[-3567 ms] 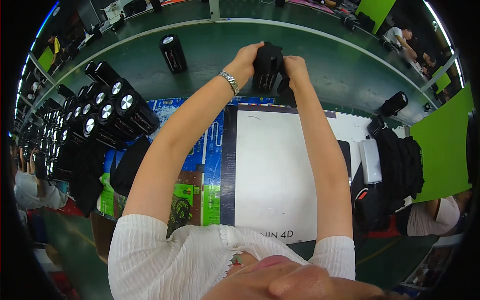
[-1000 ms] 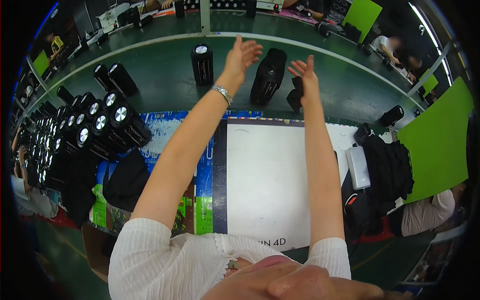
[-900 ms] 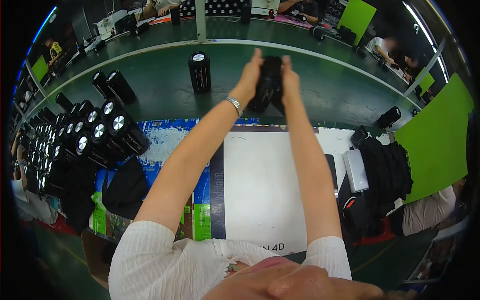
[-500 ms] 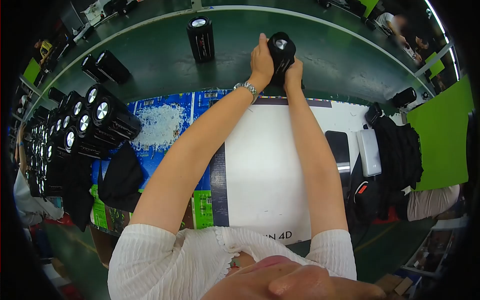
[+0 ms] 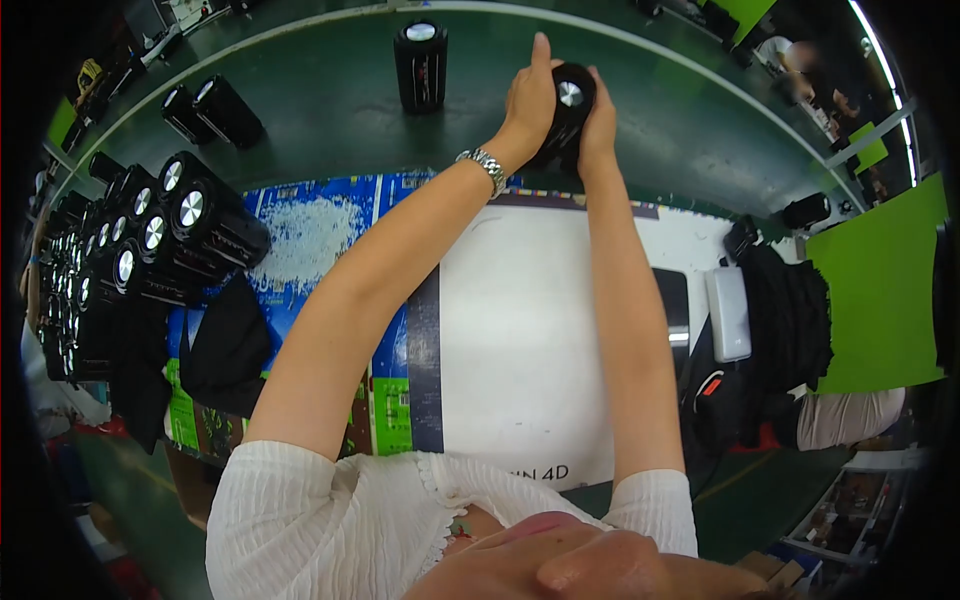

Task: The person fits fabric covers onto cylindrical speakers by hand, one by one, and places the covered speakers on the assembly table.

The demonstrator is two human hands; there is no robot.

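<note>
A black cylindrical speaker (image 5: 566, 122) with a silver disc on its end stands tilted over the green belt, just past the table's far edge. My left hand (image 5: 530, 108), with a metal bracelet at its wrist, presses against the speaker's left side, one finger pointing up. Against the other side lies my right hand (image 5: 599, 118), its fingers partly hidden behind the speaker. Left of my hands, another black speaker (image 5: 420, 70) stands upright on the belt.
Many black speakers (image 5: 215, 220) are stacked at the table's left. Two more (image 5: 228, 110) lean on the belt. A white box-like device (image 5: 728, 314) and black cloth (image 5: 790, 310) lie at right, beside a green panel (image 5: 880, 290). Other people (image 5: 790, 60) sit far back.
My view has shifted slightly. The right hand has come up higher along the speaker's side. Against the table, the other speakers on the belt have moved a little to the right.
</note>
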